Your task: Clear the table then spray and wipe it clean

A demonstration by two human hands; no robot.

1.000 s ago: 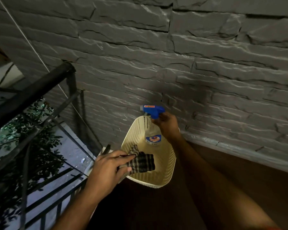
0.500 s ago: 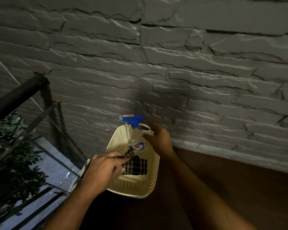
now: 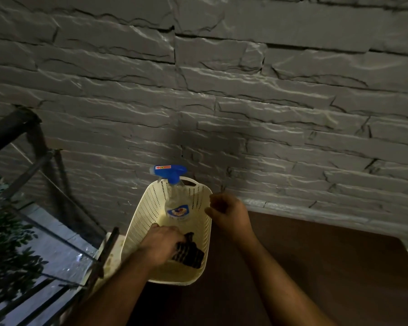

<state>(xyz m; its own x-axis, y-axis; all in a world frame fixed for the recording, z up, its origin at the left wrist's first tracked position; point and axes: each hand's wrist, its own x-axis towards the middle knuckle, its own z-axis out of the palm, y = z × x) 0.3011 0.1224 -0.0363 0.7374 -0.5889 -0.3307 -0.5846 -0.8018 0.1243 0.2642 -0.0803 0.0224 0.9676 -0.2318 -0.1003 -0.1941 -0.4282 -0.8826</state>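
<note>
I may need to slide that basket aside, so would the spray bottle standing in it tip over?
Probably, if jolted. The spray bottle stands tall and narrow in the basket, its blue trigger head above the rim, so it looks top-heavy. It seems to lean on the far wall, which may steady it. Its clear body looks mostly empty, so likely light.

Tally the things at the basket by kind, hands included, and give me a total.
Cream perforated plastic basket: 1
Clear spray bottle with blue trigger head: 1
Dark checked cloth: 1
Hands: 2, left hand gripping the cloth, right hand holding nothing
Total: 5
</note>
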